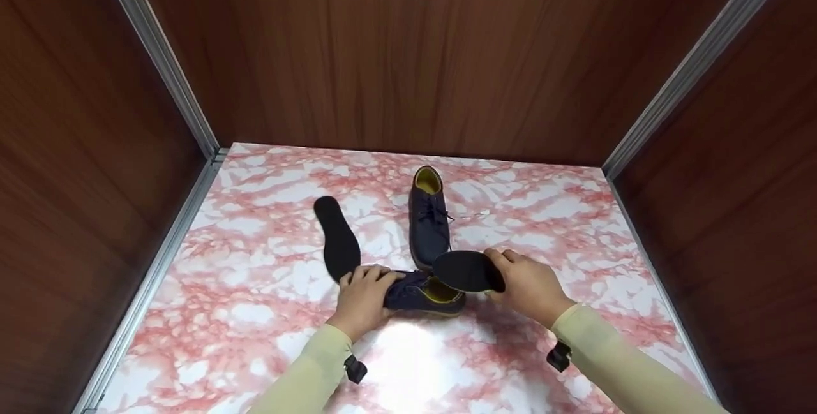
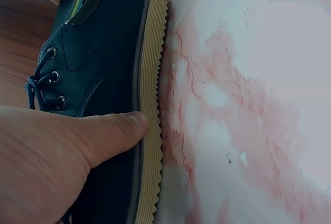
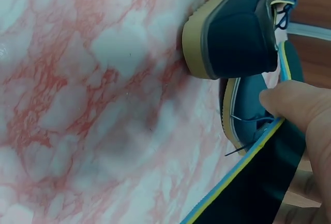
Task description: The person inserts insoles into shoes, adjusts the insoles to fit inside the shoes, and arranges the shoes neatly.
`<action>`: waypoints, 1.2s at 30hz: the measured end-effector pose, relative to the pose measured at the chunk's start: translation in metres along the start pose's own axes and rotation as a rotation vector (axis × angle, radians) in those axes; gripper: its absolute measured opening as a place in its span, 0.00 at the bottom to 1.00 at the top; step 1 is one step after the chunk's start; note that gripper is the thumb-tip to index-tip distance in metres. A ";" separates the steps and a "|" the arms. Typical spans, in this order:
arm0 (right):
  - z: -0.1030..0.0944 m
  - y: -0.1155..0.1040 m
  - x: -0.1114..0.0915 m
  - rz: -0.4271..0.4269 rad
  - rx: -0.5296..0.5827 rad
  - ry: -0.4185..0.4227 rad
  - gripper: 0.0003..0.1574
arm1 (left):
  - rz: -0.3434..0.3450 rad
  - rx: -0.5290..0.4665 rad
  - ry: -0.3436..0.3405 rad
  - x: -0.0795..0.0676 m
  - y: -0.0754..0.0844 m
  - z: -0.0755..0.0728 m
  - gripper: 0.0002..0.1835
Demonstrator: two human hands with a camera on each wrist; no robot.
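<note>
A dark blue lace-up shoe [image 1: 408, 299] with a yellow lining lies sideways on the surface, its opening to the right. My left hand [image 1: 364, 302] grips it around the toe; in the left wrist view the thumb presses the ridged tan sole [image 2: 150, 89]. My right hand [image 1: 530, 283] pinches a black insole [image 1: 466, 270], which hangs tilted over the shoe's opening and hides part of it. Blue and yellow layers show along this insole's edge [image 3: 235, 175] in the right wrist view. Beyond the gripped shoe stands its mate [image 1: 429, 229], toe toward me, laces tied.
A second black insole [image 1: 338, 238] lies flat to the left, its wide end near my left fingers. The red-and-white marbled surface [image 1: 255, 273] is enclosed by brown wood-grain panels [image 1: 408, 57] at the back and both sides, with metal rails [image 1: 159, 57] at the corners.
</note>
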State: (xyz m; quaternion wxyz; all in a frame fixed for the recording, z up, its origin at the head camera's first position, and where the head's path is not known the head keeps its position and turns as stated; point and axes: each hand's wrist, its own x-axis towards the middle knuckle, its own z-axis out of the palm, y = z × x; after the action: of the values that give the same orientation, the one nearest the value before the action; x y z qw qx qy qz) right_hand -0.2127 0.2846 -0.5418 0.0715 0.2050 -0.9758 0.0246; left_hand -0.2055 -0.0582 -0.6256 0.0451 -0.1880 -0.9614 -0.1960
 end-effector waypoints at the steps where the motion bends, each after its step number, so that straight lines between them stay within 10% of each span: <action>1: -0.001 0.000 -0.001 -0.005 0.003 0.001 0.54 | 0.000 0.001 -0.002 0.000 0.000 0.000 0.37; 14: -0.005 0.002 -0.007 -0.034 -0.007 -0.022 0.51 | 0.023 0.014 -0.060 0.005 0.001 -0.007 0.40; 25: -0.012 0.003 -0.009 -0.089 -0.058 -0.013 0.51 | 0.019 -0.117 -0.255 0.010 0.009 -0.026 0.49; 36: -0.012 0.007 -0.012 -0.120 -0.075 0.006 0.50 | 0.225 -0.134 -0.088 0.029 0.025 -0.033 0.22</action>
State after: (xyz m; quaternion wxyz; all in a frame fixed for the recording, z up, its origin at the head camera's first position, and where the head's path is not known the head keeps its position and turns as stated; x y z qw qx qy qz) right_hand -0.2027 0.2967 -0.5323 0.0835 0.2605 -0.9617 -0.0156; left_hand -0.2228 -0.0399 -0.5820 0.0117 -0.3055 -0.9200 -0.2452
